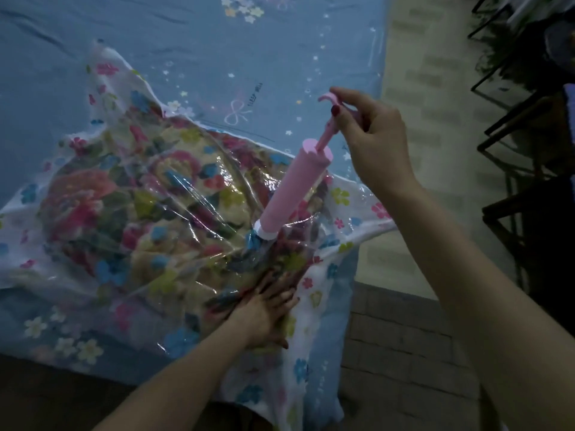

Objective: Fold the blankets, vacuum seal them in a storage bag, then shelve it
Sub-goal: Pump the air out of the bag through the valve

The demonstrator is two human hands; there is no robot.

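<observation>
A clear storage bag [351, 197] printed with small flowers lies on the bed, with a folded floral blanket [124, 213] inside it. A pink hand pump [295, 188] stands tilted on the bag's valve [264, 233]. My right hand [370, 132] grips the pump's handle, which is pulled partly out of the barrel. My left hand [264, 309] presses flat on the bag just below the valve, fingers spread.
A blue bedsheet [186, 42] with star and flower prints covers the bed. The bed's edge runs along the right, beside a pale floor [435, 104]. A dark metal rack [529, 150] stands at the far right. The bag's corner hangs over the bed's near edge.
</observation>
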